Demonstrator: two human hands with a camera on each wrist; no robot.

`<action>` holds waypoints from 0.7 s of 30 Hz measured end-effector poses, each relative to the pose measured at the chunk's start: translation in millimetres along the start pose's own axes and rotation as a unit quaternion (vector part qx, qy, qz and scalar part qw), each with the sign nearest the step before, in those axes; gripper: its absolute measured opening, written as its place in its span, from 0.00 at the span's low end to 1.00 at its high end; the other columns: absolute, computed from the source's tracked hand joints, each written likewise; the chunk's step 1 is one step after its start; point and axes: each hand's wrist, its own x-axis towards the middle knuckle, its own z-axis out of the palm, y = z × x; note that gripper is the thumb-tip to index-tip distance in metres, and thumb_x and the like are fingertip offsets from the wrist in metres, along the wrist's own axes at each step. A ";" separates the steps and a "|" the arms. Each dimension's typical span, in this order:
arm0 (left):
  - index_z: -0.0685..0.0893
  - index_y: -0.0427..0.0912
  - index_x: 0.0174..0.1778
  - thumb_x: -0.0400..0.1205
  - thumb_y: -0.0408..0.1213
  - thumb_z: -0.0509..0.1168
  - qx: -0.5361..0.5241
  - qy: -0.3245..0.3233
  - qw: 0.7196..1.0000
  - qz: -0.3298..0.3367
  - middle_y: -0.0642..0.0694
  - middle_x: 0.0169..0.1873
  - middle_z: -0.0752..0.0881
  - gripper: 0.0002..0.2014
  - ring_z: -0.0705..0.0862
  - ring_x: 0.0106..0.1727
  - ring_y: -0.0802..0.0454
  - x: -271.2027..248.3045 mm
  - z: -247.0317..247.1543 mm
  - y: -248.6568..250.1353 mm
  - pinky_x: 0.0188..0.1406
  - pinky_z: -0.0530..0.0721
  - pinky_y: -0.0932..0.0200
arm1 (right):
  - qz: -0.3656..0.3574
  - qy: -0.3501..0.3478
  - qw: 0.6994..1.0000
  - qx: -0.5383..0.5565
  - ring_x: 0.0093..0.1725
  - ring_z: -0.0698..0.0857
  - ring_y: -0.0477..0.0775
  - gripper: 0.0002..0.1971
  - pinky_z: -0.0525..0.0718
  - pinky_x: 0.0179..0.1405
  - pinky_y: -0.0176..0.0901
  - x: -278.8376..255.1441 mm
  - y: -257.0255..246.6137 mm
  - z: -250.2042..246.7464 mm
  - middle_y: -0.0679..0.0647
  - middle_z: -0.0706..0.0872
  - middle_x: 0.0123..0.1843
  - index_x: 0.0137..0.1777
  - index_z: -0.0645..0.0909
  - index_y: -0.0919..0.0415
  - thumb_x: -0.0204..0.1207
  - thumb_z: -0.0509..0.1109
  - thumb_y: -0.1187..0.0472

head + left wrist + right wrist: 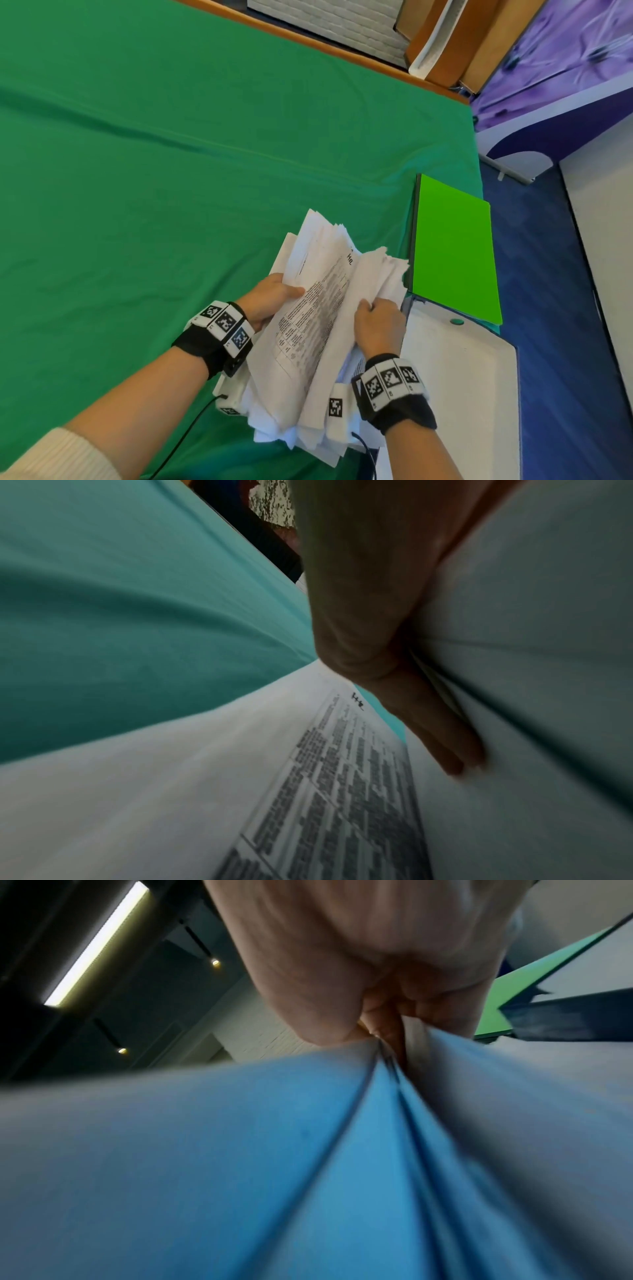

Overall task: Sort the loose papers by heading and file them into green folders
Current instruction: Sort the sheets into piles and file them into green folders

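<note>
A thick, ragged stack of white printed papers (318, 329) is held up above the green cloth, spread apart in the middle like an open book. My left hand (270, 298) grips the left part, thumb on the printed page (342, 791) and fingers (445, 737) behind the sheets. My right hand (376, 325) pinches the right bundle of sheets (308, 1150) near its edge. A bright green folder (452, 250) lies closed at the table's right edge, just right of the papers; its edge shows as a green folder (507, 999) in the right wrist view.
The table is covered with a dark green cloth (171, 154). A white tray-like surface (459, 383) with a small green button sits under the folder's near end. Blue floor (555, 308) runs along the right; a wooden edge (308, 41) bounds the far side.
</note>
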 end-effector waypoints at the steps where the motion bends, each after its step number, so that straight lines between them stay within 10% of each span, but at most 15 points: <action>1: 0.83 0.37 0.57 0.86 0.34 0.63 -0.001 0.003 1.000 -0.003 0.40 0.47 0.91 0.07 0.91 0.45 0.42 -0.2 -4.5 0.9 0.50 0.89 0.45 | 0.012 0.012 1.000 0.020 0.52 0.84 0.67 0.17 0.77 0.46 0.47 0.7 5.3 -1.0 0.67 0.87 0.50 0.46 0.84 0.71 0.83 0.60 0.57; 6: 0.87 0.41 0.53 0.86 0.51 0.61 0.055 0.064 0.996 -0.019 0.42 0.48 0.90 0.18 0.89 0.50 0.44 3.4 -15.7 0.2 0.55 0.87 0.47 | 0.038 0.035 0.995 0.081 0.40 0.82 0.63 0.15 0.76 0.40 0.44 -1.3 17.3 -0.6 0.65 0.87 0.41 0.38 0.83 0.67 0.81 0.63 0.58; 12: 0.87 0.34 0.53 0.83 0.38 0.68 0.027 0.042 0.999 -0.015 0.44 0.38 0.92 0.10 0.91 0.36 0.49 1.7 -9.4 0.9 0.36 0.89 0.57 | 0.007 0.033 0.997 0.065 0.40 0.82 0.64 0.16 0.74 0.39 0.43 -2.3 11.1 2.4 0.65 0.87 0.39 0.32 0.76 0.62 0.82 0.63 0.57; 21: 0.88 0.47 0.54 0.63 0.45 0.85 0.123 0.018 0.990 0.059 0.50 0.46 0.93 0.24 0.91 0.49 0.50 -0.2 14.7 -6.6 0.55 0.89 0.46 | -0.027 -0.002 0.998 0.053 0.33 0.81 0.54 0.33 0.69 0.31 0.45 -15.3 -12.3 6.3 0.52 0.83 0.29 0.29 0.80 0.62 0.83 0.54 0.37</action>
